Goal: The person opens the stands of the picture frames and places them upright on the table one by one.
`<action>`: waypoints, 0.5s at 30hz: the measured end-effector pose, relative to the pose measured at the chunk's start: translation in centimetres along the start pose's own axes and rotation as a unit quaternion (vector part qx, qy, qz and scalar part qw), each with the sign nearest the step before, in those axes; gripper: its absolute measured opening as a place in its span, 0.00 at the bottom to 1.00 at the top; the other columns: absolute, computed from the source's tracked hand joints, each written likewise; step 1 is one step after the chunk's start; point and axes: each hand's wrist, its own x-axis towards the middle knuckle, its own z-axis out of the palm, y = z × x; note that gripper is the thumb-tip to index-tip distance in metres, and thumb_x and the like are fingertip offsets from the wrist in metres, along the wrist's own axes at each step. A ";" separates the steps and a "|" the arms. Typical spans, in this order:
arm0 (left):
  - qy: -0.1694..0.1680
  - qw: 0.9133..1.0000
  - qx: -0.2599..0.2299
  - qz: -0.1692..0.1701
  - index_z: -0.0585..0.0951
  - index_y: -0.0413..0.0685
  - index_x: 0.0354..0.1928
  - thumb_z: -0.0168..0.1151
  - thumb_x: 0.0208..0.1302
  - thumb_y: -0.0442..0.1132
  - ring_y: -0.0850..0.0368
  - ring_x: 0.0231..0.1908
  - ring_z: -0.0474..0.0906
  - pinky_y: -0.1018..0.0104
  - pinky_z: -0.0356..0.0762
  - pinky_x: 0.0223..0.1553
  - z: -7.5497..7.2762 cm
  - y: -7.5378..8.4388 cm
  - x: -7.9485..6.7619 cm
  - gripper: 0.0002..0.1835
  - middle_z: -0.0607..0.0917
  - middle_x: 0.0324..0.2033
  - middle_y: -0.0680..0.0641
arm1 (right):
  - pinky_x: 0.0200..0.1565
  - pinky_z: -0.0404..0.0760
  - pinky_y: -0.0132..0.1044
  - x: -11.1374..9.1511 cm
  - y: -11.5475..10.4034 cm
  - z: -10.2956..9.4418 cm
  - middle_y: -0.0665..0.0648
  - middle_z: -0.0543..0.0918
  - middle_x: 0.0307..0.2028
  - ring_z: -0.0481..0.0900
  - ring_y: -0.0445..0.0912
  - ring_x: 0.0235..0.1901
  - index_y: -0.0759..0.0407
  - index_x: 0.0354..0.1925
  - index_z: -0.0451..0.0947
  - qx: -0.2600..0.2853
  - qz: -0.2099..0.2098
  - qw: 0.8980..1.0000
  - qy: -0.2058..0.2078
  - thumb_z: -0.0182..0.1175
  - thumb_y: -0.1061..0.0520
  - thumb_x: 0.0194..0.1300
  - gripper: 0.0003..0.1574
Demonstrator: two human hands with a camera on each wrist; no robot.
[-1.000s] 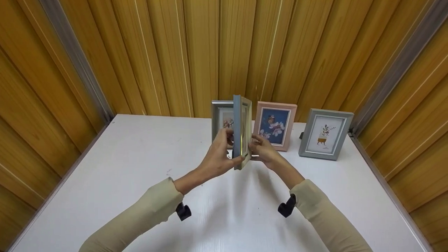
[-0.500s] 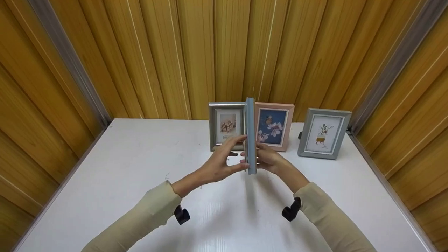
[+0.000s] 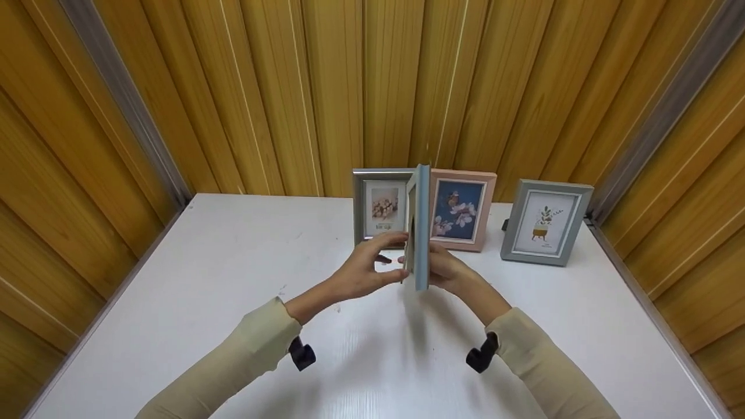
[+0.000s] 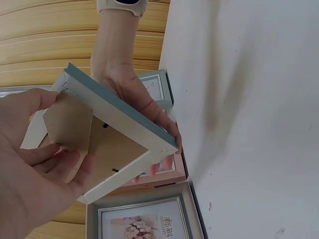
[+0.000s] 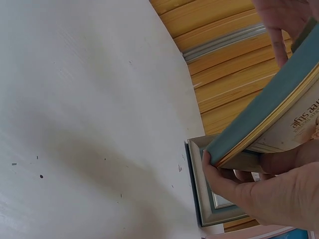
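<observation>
A blue-edged photo frame (image 3: 423, 233) is held upright above the white table, almost edge-on to the head view. My right hand (image 3: 451, 270) grips its lower part, thumb over the picture side and fingers round the edge and behind, as the right wrist view shows. At the back of the frame, my left hand (image 3: 364, 269) pinches the brown fold-out stand (image 4: 70, 124) between thumb and fingers. This stand is tilted out from the brown backing (image 4: 117, 152). In the right wrist view the frame's printed picture (image 5: 299, 127) shows only in part.
Behind the hands stand a grey-green photo frame (image 3: 359, 209) with a flower picture and a pink photo frame (image 3: 488, 212). Farther right stands another grey-green photo frame (image 3: 573, 227) with a plant picture. The white table (image 3: 262, 244) meets wood-patterned walls (image 3: 332, 87).
The held frame has moved right and turned, so its back now faces my left hand. My left thumb and fingers have gone from the frame's edge to its stand.
</observation>
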 end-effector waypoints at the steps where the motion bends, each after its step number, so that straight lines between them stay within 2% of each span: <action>1: 0.001 1.000 0.001 0.002 0.69 0.38 0.72 0.64 0.67 0.32 0.43 0.68 0.73 0.44 0.77 0.62 -0.2 0.0 0.0 0.32 0.75 0.69 0.37 | 0.51 0.85 0.41 0.0 0.0 0.0 0.51 0.84 0.39 0.83 0.43 0.41 0.53 0.55 0.75 0.000 0.000 1.000 0.000 0.57 0.61 0.75 0.12; 5: 0.003 1.000 0.007 0.012 0.70 0.36 0.72 0.53 0.68 0.28 0.40 0.67 0.74 0.42 0.76 0.63 -1.0 -0.2 0.0 0.29 0.75 0.68 0.35 | 0.61 0.82 0.49 0.1 0.0 -0.2 0.55 0.81 0.44 0.84 0.47 0.45 0.59 0.69 0.65 -0.003 0.010 1.000 0.011 0.52 0.61 0.78 0.25; 7: 0.001 1.000 0.017 0.015 0.69 0.35 0.72 0.48 0.70 0.27 0.39 0.68 0.73 0.42 0.74 0.65 -1.6 -0.4 0.1 0.28 0.73 0.69 0.35 | 0.59 0.82 0.51 -0.1 0.0 -0.4 0.57 0.81 0.46 0.86 0.48 0.44 0.60 0.74 0.58 -0.012 0.026 0.999 0.022 0.48 0.61 0.80 0.29; 10: 0.003 1.000 0.030 0.006 0.68 0.34 0.72 0.44 0.71 0.27 0.40 0.69 0.71 0.42 0.72 0.68 -2.4 -0.8 0.0 0.28 0.72 0.71 0.36 | 0.54 0.83 0.48 -0.3 0.0 -0.5 0.61 0.81 0.51 0.88 0.50 0.46 0.56 0.79 0.51 -0.031 0.051 0.998 0.032 0.43 0.62 0.81 0.33; 13: 0.000 1.000 0.030 -0.008 0.68 0.35 0.73 0.43 0.71 0.28 0.41 0.67 0.72 0.42 0.72 0.67 -2.8 -1.1 -0.2 0.28 0.71 0.71 0.36 | 0.52 0.82 0.46 -0.4 0.0 -0.6 0.65 0.78 0.57 0.87 0.52 0.50 0.53 0.80 0.49 -0.039 0.069 0.996 0.043 0.40 0.62 0.81 0.34; 15: -0.001 0.999 0.029 -0.015 0.67 0.35 0.73 0.43 0.71 0.28 0.40 0.67 0.73 0.42 0.73 0.66 -2.8 -1.2 -0.3 0.28 0.70 0.72 0.36 | 0.53 0.82 0.47 -0.5 0.1 -0.7 0.64 0.79 0.57 0.86 0.54 0.51 0.52 0.81 0.49 -0.037 0.066 0.996 0.050 0.40 0.63 0.80 0.35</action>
